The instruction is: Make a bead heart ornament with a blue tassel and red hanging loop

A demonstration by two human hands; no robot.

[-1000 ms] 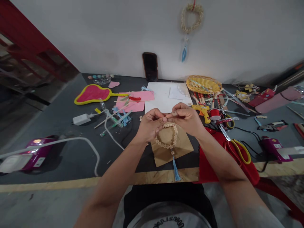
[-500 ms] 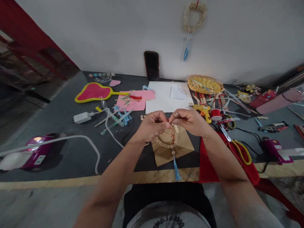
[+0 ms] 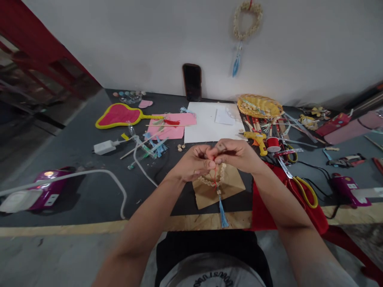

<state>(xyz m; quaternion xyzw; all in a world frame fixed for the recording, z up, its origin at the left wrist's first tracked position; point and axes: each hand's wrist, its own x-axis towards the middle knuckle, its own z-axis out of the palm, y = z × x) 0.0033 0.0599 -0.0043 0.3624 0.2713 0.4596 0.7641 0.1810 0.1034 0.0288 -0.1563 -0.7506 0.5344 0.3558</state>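
Note:
My left hand (image 3: pixel 199 162) and my right hand (image 3: pixel 230 153) meet fingertip to fingertip over a brown paper piece (image 3: pixel 206 197). Both pinch a thin red cord (image 3: pixel 216 175) at the top of a ring of cream beads (image 3: pixel 222 175). The upper part of the ring is hidden behind my fingers. A light blue tassel (image 3: pixel 223 213) lies below the ring, reaching over the table's front edge. On the wall hangs a similar cream ring (image 3: pixel 236 26) with its own blue tassel (image 3: pixel 236 65).
Left lie a pink fan with yellow rim (image 3: pixel 119 115), a white charger (image 3: pixel 104 147) and a purple device (image 3: pixel 54 187). A phone (image 3: pixel 192 81) leans on the wall. Right are a yellow glue gun (image 3: pixel 257 139), red thread spool (image 3: pixel 273 144), yellow-handled scissors (image 3: pixel 308 193), red cloth (image 3: pixel 269 199) and basket (image 3: pixel 260 106).
My fingers have drawn closer together and sit slightly lower over the ring, covering more of it. The red cord now runs straighter down from my fingertips.

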